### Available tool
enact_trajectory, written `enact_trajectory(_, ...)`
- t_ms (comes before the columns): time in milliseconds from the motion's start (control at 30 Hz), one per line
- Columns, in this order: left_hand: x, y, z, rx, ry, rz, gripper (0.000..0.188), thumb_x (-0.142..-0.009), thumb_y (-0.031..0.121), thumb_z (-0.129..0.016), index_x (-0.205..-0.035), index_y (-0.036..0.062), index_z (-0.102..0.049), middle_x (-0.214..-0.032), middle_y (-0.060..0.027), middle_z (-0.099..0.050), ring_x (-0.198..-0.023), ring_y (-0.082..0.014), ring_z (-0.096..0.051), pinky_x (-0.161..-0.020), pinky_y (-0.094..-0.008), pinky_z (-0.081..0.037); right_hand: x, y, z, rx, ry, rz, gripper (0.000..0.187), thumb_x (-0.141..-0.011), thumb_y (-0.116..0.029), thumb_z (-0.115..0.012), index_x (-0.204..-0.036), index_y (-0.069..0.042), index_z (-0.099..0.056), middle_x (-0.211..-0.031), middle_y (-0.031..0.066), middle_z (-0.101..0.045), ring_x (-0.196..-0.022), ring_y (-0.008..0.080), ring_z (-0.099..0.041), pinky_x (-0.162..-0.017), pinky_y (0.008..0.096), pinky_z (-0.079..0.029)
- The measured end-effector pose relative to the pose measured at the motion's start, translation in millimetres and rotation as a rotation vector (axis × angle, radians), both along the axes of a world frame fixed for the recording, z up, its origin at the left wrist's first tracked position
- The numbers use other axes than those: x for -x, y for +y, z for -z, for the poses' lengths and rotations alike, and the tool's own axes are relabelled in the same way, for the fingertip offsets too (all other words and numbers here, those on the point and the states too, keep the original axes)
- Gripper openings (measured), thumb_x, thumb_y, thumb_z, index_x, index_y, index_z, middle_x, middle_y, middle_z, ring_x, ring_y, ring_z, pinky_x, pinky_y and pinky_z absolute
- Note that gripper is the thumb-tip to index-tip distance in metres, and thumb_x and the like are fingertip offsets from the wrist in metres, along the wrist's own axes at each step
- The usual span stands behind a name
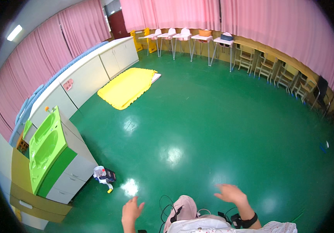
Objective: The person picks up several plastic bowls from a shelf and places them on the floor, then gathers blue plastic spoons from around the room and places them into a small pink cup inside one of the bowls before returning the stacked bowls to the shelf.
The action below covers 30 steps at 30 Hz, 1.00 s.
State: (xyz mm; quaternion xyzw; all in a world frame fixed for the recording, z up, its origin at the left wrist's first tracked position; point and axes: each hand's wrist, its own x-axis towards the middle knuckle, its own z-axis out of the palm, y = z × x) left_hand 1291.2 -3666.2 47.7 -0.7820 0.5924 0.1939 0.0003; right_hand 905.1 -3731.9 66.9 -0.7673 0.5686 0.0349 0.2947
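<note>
Both of my hands hang in the air over the green floor, in front of my body. My left hand (132, 211) holds nothing, its thumb and fingers apart. On the other side my right hand (231, 193) is likewise bare, fingers stretched out toward the left, with a black band (248, 221) on its wrist. Neither hand touches anything. Nearest to the left hand, a small bin-like container (105, 175) with a yellow-tipped item (110, 190) beside it stands by the sink cabinet. Black cables (167, 209) hang by my clothing.
A bright green double sink (46, 147) tops the cabinet at left. Beyond it, a yellow ruffled cloth or mat (128, 87) lies before low white cabinets (87, 75). Pink-white high chairs (184, 35) and wooden chairs (266, 64) line the far wall under pink curtains (283, 31).
</note>
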Motion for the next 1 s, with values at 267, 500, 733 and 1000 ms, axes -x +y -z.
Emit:
enact_trajectory(267,-99.6,-214.5,50.4,-0.374,-0.080,-0.316,0.054,-0.075,0.045,-0.057,-0.110,0.0047,-0.048,-0.099,-0.0212,-0.057,-0.093,-0.0361,-0.055,-0.077,-0.0434,-0.045,-56.0,-307.6,-6.9,0.058,-0.112,-0.011,0.051,-0.080,-0.035,-0.053,-0.120,-0.006,-0.041,-0.113,0.0174,-0.052,-0.102,0.0335,-0.050,-0.085,0.0401,-0.042)
enact_trajectory(500,-62.4,-548.5,48.5,0.138,-0.191,0.116,0.036,-0.073,0.039,-0.061,-0.087,0.0061,-0.053,-0.077,-0.0138,-0.060,-0.075,-0.0295,-0.059,-0.064,-0.0410,-0.047,-48.2,-505.8,2.7,0.030,-0.131,0.172,0.044,-0.079,-0.030,-0.054,-0.115,-0.006,-0.047,-0.107,0.0203,-0.054,-0.100,0.0352,-0.051,-0.085,0.0414,-0.042)
enact_trajectory(733,-33.2,-816.5,48.5,0.027,0.439,0.546,0.047,-0.083,0.034,-0.050,-0.120,0.0058,-0.041,-0.112,-0.0185,-0.052,-0.100,-0.0347,-0.051,-0.082,-0.0404,-0.043,-73.3,-715.9,86.7,-0.266,0.063,0.088,0.047,-0.076,-0.035,-0.057,-0.111,-0.003,-0.050,-0.105,0.0184,-0.056,-0.098,0.0348,-0.052,-0.082,0.0392,-0.043)
enact_trajectory(1000,-202.3,-976.7,68.1,-0.104,-0.099,-0.153,0.048,-0.077,0.039,-0.056,-0.110,0.0059,-0.047,-0.097,-0.0158,-0.058,-0.089,-0.0318,-0.057,-0.075,-0.0438,-0.045,-212.3,-1066.6,58.9,-0.018,0.165,-0.075,0.040,-0.079,-0.028,-0.054,-0.111,-0.004,-0.049,-0.103,0.0184,-0.056,-0.095,0.0336,-0.054,-0.079,0.0413,-0.044)
